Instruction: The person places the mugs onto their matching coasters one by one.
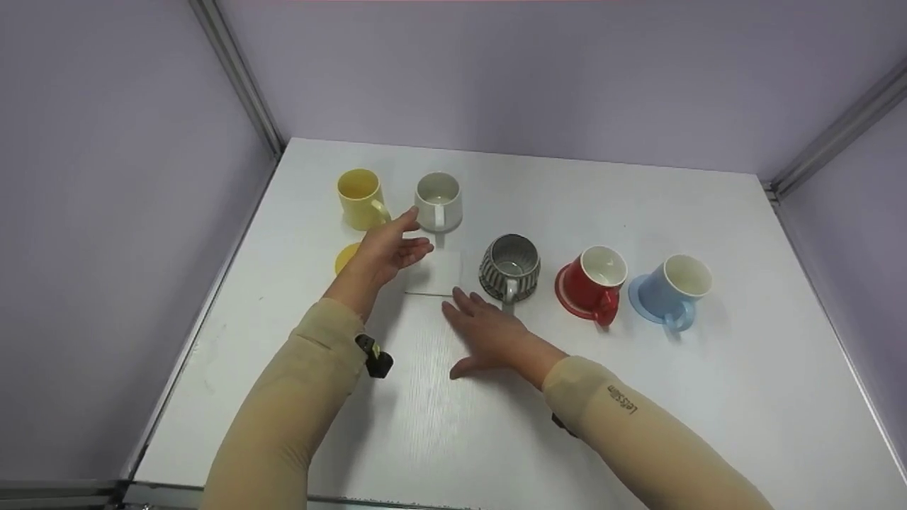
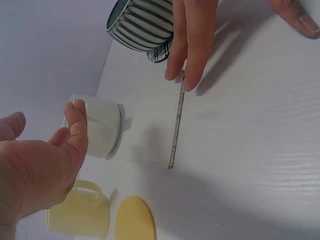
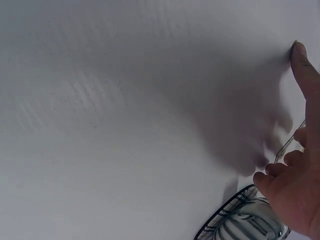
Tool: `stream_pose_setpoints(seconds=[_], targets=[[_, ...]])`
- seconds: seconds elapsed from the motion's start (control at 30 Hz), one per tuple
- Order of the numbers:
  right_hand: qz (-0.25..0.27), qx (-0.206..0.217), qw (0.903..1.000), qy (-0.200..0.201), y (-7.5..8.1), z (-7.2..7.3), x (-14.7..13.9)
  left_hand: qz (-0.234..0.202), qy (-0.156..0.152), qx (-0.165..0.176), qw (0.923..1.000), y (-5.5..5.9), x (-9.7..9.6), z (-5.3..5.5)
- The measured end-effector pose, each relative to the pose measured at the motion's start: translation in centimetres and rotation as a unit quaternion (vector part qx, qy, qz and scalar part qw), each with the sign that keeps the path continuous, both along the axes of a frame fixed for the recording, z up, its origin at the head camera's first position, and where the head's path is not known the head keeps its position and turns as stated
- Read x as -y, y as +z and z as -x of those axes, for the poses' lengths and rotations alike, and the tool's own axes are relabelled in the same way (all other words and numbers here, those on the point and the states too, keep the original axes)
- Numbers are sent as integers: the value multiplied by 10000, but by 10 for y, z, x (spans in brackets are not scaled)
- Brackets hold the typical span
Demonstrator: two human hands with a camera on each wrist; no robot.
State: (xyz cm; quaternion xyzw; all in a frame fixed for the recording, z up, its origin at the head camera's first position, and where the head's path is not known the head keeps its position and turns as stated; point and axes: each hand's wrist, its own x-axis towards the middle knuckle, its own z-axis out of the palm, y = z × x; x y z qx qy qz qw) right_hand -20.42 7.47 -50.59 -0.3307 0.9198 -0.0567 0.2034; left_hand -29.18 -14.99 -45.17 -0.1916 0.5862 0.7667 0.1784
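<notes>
My left hand (image 1: 390, 251) reaches in beside a white mug (image 1: 448, 212), thumb tip close to the mug's handle and the other fingers loosely bent around nothing. In front of that mug lies a square white coaster (image 1: 443, 270). My right hand (image 1: 489, 336) spreads its fingers low over the table, fingertips right at the coaster's near right corner in the left wrist view. A black-and-white striped mug (image 1: 494, 270) stands on a dark-patterned coaster (image 3: 216, 224) just beyond the right hand. Behind the left wrist, a yellow round coaster (image 1: 344, 259) is partly hidden.
A yellow mug (image 1: 358, 211) stands at the back left. To the right, a red mug (image 1: 588, 283) is on a red coaster (image 1: 563, 294), and a light blue mug (image 1: 666, 287) overlaps a blue coaster (image 1: 639, 301). Pale walls (image 1: 496, 78) enclose the white table (image 1: 708, 418).
</notes>
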Motion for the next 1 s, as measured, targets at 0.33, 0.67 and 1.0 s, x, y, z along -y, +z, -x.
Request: stream_pose_setpoints(seconds=[0.33, 0.67, 1.0], targets=[[-310, 213, 9991, -179, 2, -3, 5, -387, -15, 90, 9992, -7, -4, 3], [-280, 154, 9995, -56, 9, -6, 11, -854, -25, 203, 9961, -6, 1, 5], [-410, 203, 9989, -100, 11, -8, 10, -1529, -308, 637, 9857, -12, -9, 11]])
